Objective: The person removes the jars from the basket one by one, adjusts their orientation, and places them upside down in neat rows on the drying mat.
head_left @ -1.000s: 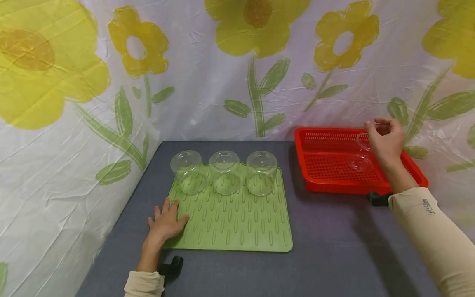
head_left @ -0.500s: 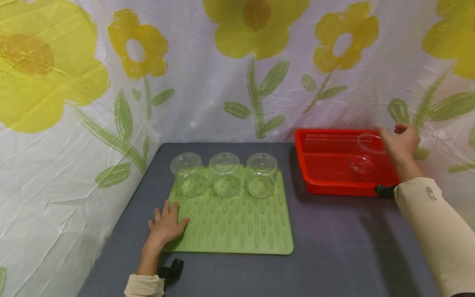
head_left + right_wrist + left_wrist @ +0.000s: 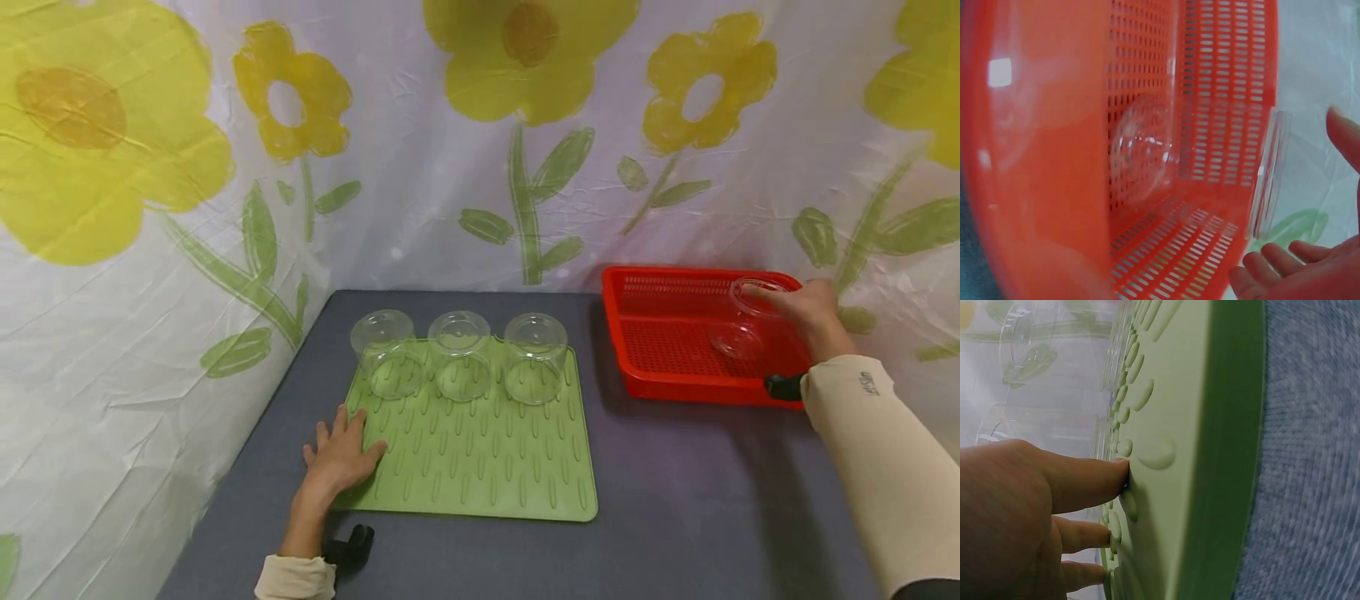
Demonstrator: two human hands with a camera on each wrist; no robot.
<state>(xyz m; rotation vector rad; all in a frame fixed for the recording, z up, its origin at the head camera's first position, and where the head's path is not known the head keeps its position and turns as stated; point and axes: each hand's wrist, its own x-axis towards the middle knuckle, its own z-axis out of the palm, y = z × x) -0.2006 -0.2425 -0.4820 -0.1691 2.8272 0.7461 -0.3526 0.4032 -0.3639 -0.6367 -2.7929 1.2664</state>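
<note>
clear cup (image 3: 742, 321) upright in the far right corner of the red basket (image 3: 660, 333), just ahead of the right hand's (image 3: 806, 308) fingertips, mouth up and so open to a grasp at the rim. in the right wrist view (image 3: 1210, 187) seen as a see-through wall between thumb and fingers (image 3: 1272, 265), with a gap on both sides. fingers spread and lightly bent around the rim, wide apart, apparently nothing gripped yet; whether a fingertip already touches the rim cannot be told from the head view. forearm stretched forward and outward over the basket's near right edge, palm turned toward the cup.

left hand (image 3: 337, 458) flat, fingers straight and fanned, pressing on the near left corner of the green ridged mat (image 3: 480, 467), probably to keep it from sliding on the grey table (image 3: 675, 500); fingertips (image 3: 1110, 475) among the raised bumps in the left wrist view. beyond that hand, along the mat's far edge, three clear cups (image 3: 459, 354) mouth down in a row, likely set that way for draining.
</note>
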